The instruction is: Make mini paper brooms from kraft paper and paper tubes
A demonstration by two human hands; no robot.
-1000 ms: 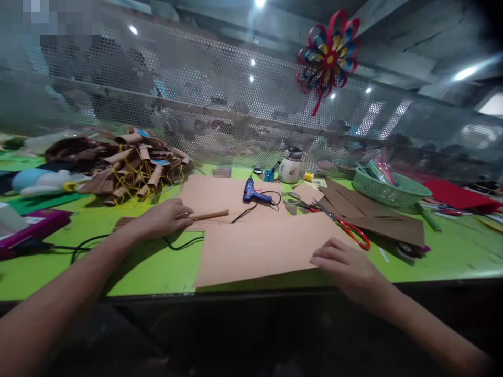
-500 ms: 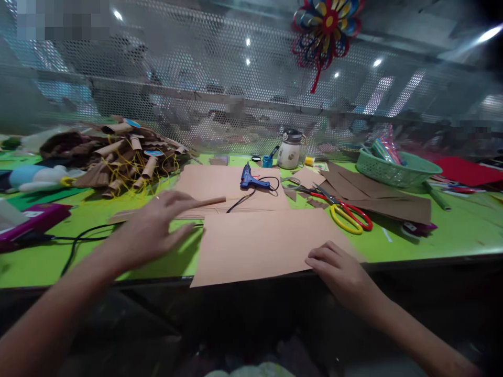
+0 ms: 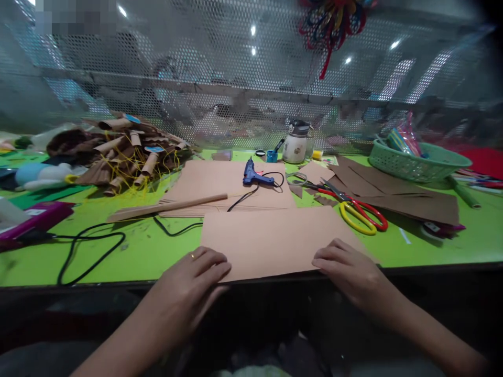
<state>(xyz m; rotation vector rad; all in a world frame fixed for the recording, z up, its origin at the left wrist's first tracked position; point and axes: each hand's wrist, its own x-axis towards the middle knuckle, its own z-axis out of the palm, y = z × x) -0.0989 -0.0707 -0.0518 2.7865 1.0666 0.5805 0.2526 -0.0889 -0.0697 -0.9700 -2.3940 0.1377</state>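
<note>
at near edge of tan paper, hands

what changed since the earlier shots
The left hand came away from the rolled brown paper, moving right and toward the person, and now touches the near edge of the tan sheet. The right hand stayed at that edge; the blue glue gun stayed put.

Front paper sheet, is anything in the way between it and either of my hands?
Nothing visible is. Your left hand and right hand both touch the near edge of the paper sheet. The glue gun lies beyond it, and the scissors lie near its far right corner.
</note>
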